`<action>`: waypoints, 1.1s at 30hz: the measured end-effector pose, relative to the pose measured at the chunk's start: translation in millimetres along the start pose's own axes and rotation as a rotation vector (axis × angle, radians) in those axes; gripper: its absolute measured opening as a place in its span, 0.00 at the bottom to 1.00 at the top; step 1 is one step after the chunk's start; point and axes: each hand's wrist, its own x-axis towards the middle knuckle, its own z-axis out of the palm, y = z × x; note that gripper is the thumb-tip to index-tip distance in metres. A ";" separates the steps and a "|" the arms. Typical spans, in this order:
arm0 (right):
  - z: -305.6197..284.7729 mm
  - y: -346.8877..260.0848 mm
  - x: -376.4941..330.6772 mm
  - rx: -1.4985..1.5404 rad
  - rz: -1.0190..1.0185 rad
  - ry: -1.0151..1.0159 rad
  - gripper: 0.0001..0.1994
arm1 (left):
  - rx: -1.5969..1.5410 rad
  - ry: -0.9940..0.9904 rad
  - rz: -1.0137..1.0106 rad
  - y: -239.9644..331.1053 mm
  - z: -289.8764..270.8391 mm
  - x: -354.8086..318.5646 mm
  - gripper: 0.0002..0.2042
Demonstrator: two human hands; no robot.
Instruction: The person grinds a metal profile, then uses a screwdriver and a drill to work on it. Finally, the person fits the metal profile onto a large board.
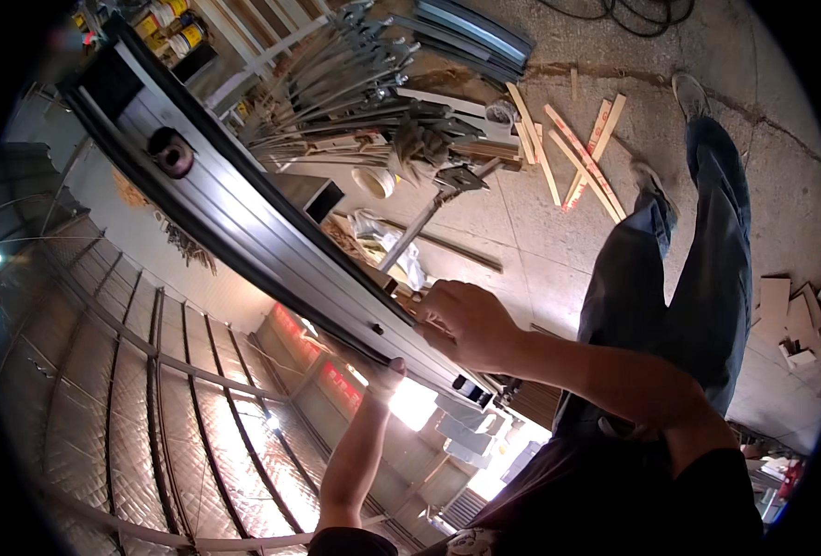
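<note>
A long silver metal profile point(271, 227) with black edge strips slants from the upper left down to the middle in front of me. Near its far end is a round dark opening with a brownish ring point(171, 156) in it. A small dark hole point(376, 329) shows on its face close to my hands. My left hand point(387, 378) grips the profile's lower edge; part of its fingers is hidden behind it. At the opposite edge my right hand point(466, 320) is closed, fingers curled in against the metal. What it pinches, if anything, is hidden.
Thin metal rods point(336, 83) and grey channels point(470, 37) are heaped on the concrete floor. Wooden strips point(582, 157) lie crossed near my feet. A metal stand point(429, 208) rises beside the profile. Yellow-labelled containers point(183, 39) stand top left, board offcuts point(800, 320) far right.
</note>
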 end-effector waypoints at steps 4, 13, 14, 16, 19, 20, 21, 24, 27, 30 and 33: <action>11.0 5.5 -18.7 0.025 -0.056 -0.029 0.09 | -0.050 -0.059 -0.011 -9.8 -7.0 -3.7 0.65; 46.1 1.1 -13.1 -0.309 -0.299 0.137 0.14 | -0.175 0.022 0.065 19.8 7.6 26.2 0.62; 52.4 1.9 -11.5 -0.325 -0.316 0.163 0.13 | -0.162 0.032 0.069 23.5 6.2 26.3 0.62; 62.0 6.2 -9.9 -0.337 -0.334 0.200 0.13 | -0.142 0.050 0.062 27.0 4.3 23.6 0.63; 66.1 14.6 -4.9 -0.421 -0.393 0.227 0.12 | -0.137 0.052 0.056 26.9 5.6 29.4 0.60; 68.4 19.3 -5.2 -0.431 -0.412 0.250 0.12 | -0.149 0.049 0.094 28.4 6.8 34.4 0.58; 71.0 23.5 -7.6 -0.433 -0.434 0.262 0.12 | -0.154 0.055 0.121 31.9 5.8 34.0 0.56; 79.1 32.6 -11.9 -0.407 -0.493 0.284 0.11 | -0.154 0.057 0.299 32.4 7.2 41.4 0.47; 82.6 35.2 -4.9 -0.403 -0.516 0.312 0.10 | -0.108 0.062 0.384 27.2 6.1 43.8 0.38; 85.9 31.3 -3.8 -0.426 -0.501 0.328 0.08 | -0.191 0.138 0.378 19.7 6.9 32.1 0.31; 86.1 28.0 -5.2 -0.433 -0.483 0.367 0.08 | -0.119 0.142 0.414 16.5 6.3 33.5 0.30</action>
